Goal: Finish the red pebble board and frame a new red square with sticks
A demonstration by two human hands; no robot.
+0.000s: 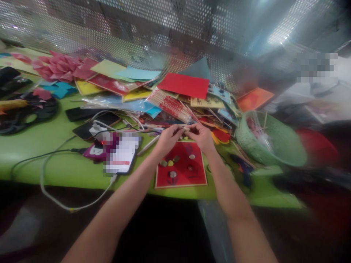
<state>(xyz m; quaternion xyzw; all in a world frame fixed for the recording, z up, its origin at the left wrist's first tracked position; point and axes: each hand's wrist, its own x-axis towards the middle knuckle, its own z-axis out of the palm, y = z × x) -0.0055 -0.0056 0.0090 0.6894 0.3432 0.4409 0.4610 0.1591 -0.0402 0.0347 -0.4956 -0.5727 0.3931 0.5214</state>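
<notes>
My left hand [170,138] and my right hand [203,137] meet over the far edge of a red square card [181,155]. Their fingertips are pinched around a small pale piece [186,129], too small and blurred to name. The card lies flat and has a thin pale border. Several small pebble-like pieces rest on it: a yellow one [170,163], a white one [192,156] and a grey-white one [172,174] among them. Faint dark marks surround some of them. Just beyond the card's far edge, small yellow-green bits show beneath my fingers.
Left of the card are a phone [123,153] on a cable and a purple power strip [95,152]. A green basket [285,146] and a dark glue gun [244,170] are at the right. Coloured paper [185,84] and bundled sticks [170,104] pile up behind.
</notes>
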